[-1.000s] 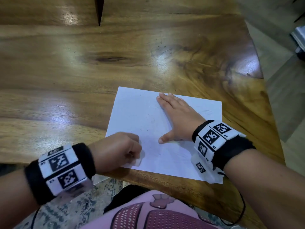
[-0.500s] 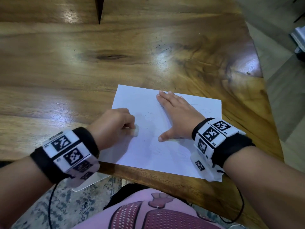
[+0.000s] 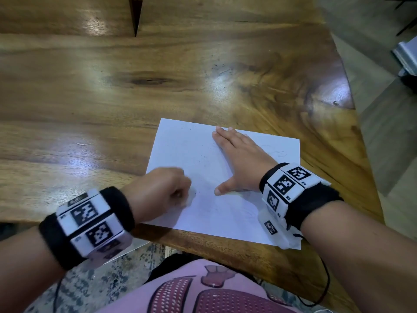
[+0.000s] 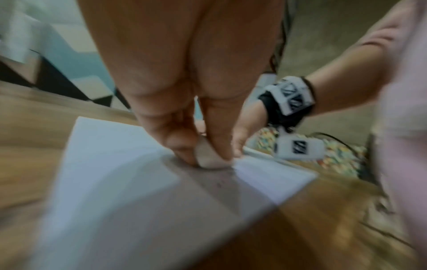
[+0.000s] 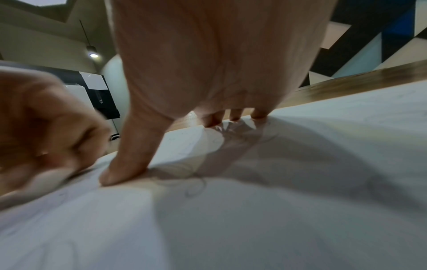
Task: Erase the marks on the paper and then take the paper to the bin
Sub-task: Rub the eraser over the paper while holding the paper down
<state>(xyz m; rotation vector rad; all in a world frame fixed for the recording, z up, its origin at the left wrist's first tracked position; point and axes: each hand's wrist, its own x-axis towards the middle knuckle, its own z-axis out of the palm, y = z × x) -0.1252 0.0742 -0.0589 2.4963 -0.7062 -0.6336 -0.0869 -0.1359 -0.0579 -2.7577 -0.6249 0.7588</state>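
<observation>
The left hand (image 3: 165, 190) has swung back toward the near edge of the paper (image 3: 180, 143) from where it rubbed half a second ago, farther up the sheet's left side. It is now level with where it was a second ago, so this reads as one pass of a back-and-forth scrubbing stroke, and the erasing looks to be still under way. Its fingers curl round a small pale eraser (image 4: 209, 157), rounded and matte, pinched against the sheet; the blur in the left wrist view fits fast rubbing.

The right hand (image 3: 239, 161) has not shifted: it lies flat with straight fingers and the thumb splayed toward 8 o'clock, pinning the sheet at its middle. Faint looping pencil marks (image 5: 196, 188) remain just beside that thumb, and lighter ones toward the paper's 2 o'clock corner, so more strokes are probably needed before the paper goes to the bin, which no view shows.

The paper is thin, white and smooth, lying flat at the near edge of the counter (image 3: 112, 86), a glossy varnished wood slab with dark grain and bright glare patches.
</observation>
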